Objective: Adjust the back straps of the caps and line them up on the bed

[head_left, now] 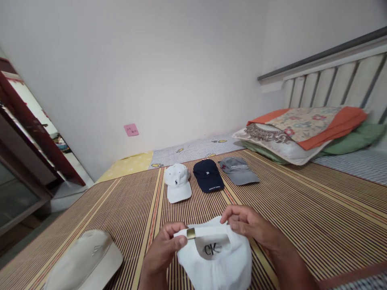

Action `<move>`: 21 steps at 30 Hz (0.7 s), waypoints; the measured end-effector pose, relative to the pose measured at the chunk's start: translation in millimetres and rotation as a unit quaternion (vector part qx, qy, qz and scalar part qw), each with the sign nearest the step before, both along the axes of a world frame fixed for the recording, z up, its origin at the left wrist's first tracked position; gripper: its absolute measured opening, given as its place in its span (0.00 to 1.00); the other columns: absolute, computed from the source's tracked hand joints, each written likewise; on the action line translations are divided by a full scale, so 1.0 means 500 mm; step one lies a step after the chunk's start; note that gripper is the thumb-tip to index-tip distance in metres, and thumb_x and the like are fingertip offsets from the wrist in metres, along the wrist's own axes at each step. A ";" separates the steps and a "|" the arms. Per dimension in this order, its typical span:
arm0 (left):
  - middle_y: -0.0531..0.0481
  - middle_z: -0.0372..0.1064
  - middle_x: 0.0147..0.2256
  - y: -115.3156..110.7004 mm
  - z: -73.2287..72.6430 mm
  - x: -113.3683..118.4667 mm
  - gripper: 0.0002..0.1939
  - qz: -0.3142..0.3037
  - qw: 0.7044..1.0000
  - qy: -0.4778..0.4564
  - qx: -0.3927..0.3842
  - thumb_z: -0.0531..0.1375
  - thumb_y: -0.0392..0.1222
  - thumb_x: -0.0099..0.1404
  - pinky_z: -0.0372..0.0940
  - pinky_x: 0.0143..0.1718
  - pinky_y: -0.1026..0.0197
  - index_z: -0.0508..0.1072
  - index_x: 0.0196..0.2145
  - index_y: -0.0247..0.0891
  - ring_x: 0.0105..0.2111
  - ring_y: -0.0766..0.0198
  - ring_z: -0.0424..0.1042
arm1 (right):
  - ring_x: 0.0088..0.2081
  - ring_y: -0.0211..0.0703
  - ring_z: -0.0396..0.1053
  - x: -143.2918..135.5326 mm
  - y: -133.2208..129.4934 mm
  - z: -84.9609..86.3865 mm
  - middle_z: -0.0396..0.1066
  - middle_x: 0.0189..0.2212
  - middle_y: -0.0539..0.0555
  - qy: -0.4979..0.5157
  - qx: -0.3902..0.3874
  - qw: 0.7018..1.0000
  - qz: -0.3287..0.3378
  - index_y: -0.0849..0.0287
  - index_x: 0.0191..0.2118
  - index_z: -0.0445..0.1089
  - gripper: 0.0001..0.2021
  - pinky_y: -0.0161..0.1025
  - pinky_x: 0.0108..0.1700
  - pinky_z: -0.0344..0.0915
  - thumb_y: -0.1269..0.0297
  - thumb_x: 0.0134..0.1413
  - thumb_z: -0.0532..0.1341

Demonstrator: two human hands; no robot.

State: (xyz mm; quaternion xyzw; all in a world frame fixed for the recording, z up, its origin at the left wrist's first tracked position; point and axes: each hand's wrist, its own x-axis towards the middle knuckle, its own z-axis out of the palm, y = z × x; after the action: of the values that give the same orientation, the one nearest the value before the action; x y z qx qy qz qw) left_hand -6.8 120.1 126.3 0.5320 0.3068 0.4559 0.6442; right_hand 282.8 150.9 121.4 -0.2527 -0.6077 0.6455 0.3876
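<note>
We hold a white cap (234, 264) low in front of us, above the striped mat (133, 209) on the bed, its back opening facing us and dark letters showing through the gap. Our left hand (165, 246) has its grip closed on the strap end, thumb just beside the brass buckle (191, 233); our right hand (252, 224) has its grip pinched on the opposite end. Beyond, we see a smaller-looking white cap (178, 183), a navy cap (208, 175) and a grey cap (239, 171) in a row; a beige cap (86, 259) lies to our left.
</note>
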 end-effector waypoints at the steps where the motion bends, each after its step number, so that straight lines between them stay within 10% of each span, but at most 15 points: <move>1: 0.55 0.64 0.19 0.000 -0.001 -0.002 0.24 0.008 1.000 -0.015 -0.005 0.75 0.56 0.53 0.50 0.21 0.68 0.69 0.22 0.36 0.18 0.73 0.55 | 0.26 0.35 0.59 0.002 0.001 -0.001 0.66 0.25 0.48 -0.007 0.007 1.000 0.009 0.60 0.38 0.73 0.26 0.33 0.28 0.50 0.39 0.49 0.71; 7: 0.52 0.69 0.19 -0.005 -0.006 -0.004 0.24 0.037 0.997 -0.069 -0.023 0.77 0.55 0.51 0.54 0.20 0.69 0.72 0.23 0.34 0.18 0.72 0.60 | 0.23 0.32 0.53 0.006 -0.014 -0.012 0.59 0.21 0.45 0.044 -0.005 0.999 -0.007 0.60 0.25 0.67 0.26 0.32 0.24 0.46 0.42 0.42 0.75; 21: 0.51 0.78 0.24 -0.006 -0.048 0.001 0.10 0.053 0.977 -0.208 0.002 0.74 0.46 0.57 0.67 0.27 0.68 0.83 0.29 0.37 0.24 0.66 0.75 | 0.21 0.34 0.64 -0.009 -0.044 -0.019 0.71 0.21 0.49 0.269 -0.152 0.945 -0.109 0.58 0.28 0.71 0.22 0.31 0.24 0.62 0.48 0.44 0.78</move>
State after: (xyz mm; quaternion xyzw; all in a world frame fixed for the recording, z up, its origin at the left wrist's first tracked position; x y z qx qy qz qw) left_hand -6.1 117.1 102.1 0.4097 0.1933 0.5907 0.6678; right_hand 278.2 128.9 111.9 -0.1900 -0.3443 0.7279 0.5617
